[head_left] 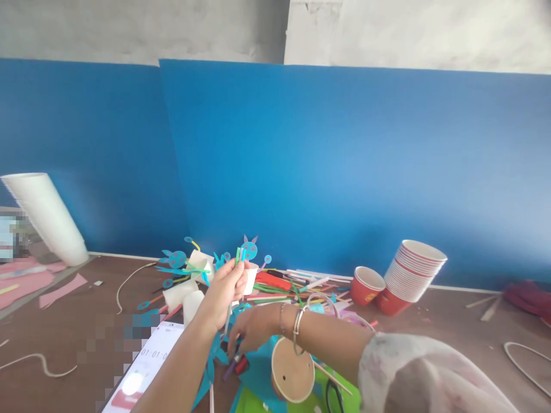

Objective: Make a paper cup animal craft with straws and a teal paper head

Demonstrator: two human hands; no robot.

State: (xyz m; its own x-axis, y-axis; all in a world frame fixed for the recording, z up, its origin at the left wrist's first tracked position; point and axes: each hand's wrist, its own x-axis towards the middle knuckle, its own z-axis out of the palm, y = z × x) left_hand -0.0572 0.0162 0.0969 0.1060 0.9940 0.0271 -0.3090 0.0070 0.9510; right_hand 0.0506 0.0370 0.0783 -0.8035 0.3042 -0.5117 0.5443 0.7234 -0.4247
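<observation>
My left hand (230, 282) is raised over the pile, its fingers closed around a small bunch of straws (241, 254) with green, white and blue ends sticking out above. Below it, my right hand (253, 330) points down into the clutter, fingers bent and drawn together; what lies between the fingertips is hidden. Just under those fingertips lie a purple stick-like piece (230, 368) and a small red object (241, 364). A white paper cup (251, 282) stands behind my left hand, near a blue paper animal face (249, 250) with pointed ears.
Several white cups with blue paper cutouts (176, 259) lie to the left. A phone (148, 367) showing a timer sits in front. Right are a red cup (367, 285) and a leaning cup stack (411, 275). A round tan cup base (293, 370) and scissors (333, 396) lie near my right forearm.
</observation>
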